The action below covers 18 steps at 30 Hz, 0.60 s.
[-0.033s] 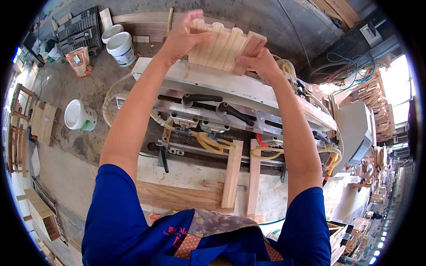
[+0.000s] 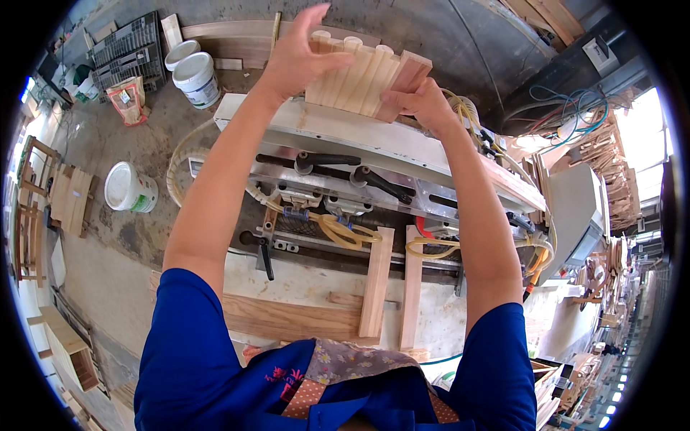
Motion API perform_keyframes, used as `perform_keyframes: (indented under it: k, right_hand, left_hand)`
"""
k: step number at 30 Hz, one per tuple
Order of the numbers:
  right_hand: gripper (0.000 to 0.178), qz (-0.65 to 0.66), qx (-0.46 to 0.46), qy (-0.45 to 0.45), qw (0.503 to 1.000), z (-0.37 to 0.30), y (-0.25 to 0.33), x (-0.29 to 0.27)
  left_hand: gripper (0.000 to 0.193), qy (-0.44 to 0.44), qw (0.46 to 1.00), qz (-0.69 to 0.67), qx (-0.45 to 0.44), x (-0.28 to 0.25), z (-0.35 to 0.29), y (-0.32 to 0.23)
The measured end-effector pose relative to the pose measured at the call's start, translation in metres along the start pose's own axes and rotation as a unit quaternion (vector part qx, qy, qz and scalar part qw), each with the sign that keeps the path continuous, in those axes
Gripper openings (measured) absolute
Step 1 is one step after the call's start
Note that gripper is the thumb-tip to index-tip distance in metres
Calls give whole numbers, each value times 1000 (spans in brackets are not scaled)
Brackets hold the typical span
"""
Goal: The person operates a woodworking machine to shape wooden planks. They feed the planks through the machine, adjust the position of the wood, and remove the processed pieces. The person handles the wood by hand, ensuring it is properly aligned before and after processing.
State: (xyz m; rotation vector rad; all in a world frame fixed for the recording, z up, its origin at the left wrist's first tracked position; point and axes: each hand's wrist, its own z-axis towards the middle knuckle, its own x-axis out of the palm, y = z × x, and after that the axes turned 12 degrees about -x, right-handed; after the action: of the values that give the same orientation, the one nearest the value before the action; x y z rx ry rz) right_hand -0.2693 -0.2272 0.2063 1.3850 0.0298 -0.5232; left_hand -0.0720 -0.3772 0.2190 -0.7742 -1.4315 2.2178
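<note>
Hands worked together at the far side of the machine (image 2: 374, 144): the left hand (image 2: 298, 61) and the right hand (image 2: 424, 104) pressed a row of short wooden sticks (image 2: 363, 75) between them, held side by side above the machine's pale metal top. The left fingers were spread flat against the row's near end, the thumb raised; the right fingers were curled round the reddish end piece. The step seemed to be squaring up the bundle. The next move would likely call for even pressure from both sides, so no stick slipped out. Two wooden slats (image 2: 392, 287) lay on the surface (image 2: 302, 284) nearer the body, well apart from the hands.
</note>
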Motion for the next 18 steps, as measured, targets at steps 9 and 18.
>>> perform_keyframes:
  k: [9, 18]
  right_hand:
    - [22, -21, -7, 24, 999, 1, -2, -6]
    - [20, -3, 7, -15, 1000, 1, 9, 2]
  left_hand:
    - [53, -47, 887, 400, 227, 35, -11, -25]
    - [64, -83, 876, 407, 244, 20, -18, -28]
